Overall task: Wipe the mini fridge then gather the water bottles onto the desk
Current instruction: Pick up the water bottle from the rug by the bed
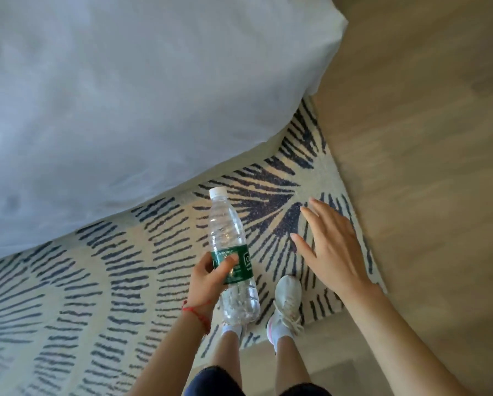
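A white-sheeted bed (125,95) fills the upper left, above a striped rug (82,281) on wooden floor (425,138). The right hand (331,247) hovers with fingers spread, holding nothing. The left hand (208,278) grips a clear water bottle (231,252) at its green label, whose writing is too blurred to read.

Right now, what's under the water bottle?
Under the water bottle is the striped rug and a white shoe's edge. The bottle covers most of that shoe.
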### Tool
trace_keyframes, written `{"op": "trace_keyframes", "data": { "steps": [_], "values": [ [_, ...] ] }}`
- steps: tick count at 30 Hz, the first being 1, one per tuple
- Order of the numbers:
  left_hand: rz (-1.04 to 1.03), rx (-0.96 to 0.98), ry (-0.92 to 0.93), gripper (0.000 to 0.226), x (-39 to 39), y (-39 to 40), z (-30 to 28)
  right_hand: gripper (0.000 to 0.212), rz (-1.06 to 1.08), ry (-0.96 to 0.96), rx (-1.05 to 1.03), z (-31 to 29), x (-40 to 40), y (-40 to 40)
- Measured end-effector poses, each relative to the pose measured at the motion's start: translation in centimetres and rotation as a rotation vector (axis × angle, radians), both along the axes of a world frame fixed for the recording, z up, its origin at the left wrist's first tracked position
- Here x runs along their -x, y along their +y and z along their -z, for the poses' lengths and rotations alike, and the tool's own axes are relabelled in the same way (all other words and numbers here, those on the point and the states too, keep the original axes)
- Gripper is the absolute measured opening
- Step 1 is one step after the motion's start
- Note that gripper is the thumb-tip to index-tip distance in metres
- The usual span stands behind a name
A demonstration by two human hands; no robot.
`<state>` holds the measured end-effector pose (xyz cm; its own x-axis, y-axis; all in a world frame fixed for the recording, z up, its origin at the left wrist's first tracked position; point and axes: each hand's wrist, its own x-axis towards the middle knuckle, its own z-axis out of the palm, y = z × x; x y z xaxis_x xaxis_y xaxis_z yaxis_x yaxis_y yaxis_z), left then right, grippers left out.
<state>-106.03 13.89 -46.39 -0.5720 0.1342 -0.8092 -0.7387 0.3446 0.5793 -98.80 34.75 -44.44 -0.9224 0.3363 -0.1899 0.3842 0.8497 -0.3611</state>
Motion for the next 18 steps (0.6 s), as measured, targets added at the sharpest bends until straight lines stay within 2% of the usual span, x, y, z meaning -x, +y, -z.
{"op": "trace_keyframes", "data": {
  "steps": [10, 18],
  "values": [
    [-0.139, -0.127, 0.096, 0.013, 1.3, -3.5, -11.2, 0.046, -0.126, 0.107, -0.034, -11.3, 4.5, -4.2],
    [-0.362, -0.07, 0.132, 0.015, 1.8, -8.2, -12.8, 0.046, -0.309, 0.166, -0.024, -12.1, 6.9, -7.1]
  ]
}}
